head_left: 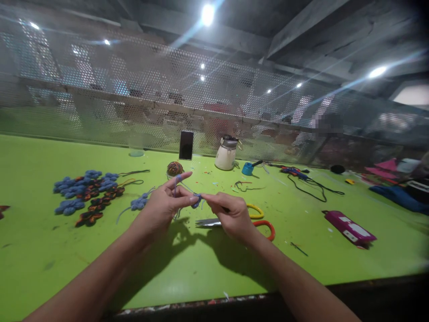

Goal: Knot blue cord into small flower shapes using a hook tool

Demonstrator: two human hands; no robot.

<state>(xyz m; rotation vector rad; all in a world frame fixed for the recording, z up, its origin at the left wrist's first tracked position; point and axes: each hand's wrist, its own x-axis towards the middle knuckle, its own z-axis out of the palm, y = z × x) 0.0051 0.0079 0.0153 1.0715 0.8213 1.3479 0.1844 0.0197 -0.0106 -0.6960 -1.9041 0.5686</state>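
My left hand [160,205] pinches a small blue crochet piece [196,201] between thumb and fingers, with blue yarn [178,178] wound round its raised index finger. Against the right side of that piece, my right hand [233,215] is closed, its fingertips together; whatever thin tool it may hold is hidden. Under the right hand lie scissors [208,222] with one yellow and one orange handle. Just left of my left hand rests a blue crochet flower [138,203] with a loose tail. Farther left are several blue flowers [69,206] and dark orange-black flowers [90,215].
Beyond my hands sit a multicoloured yarn ball [174,168], a propped phone [186,145], a white jug [225,155] and a blue pot [247,168]. Rightward lie dark cords [301,175] and a purple case [348,226]. A perforated metal screen [161,98] stands behind the green table [174,277].
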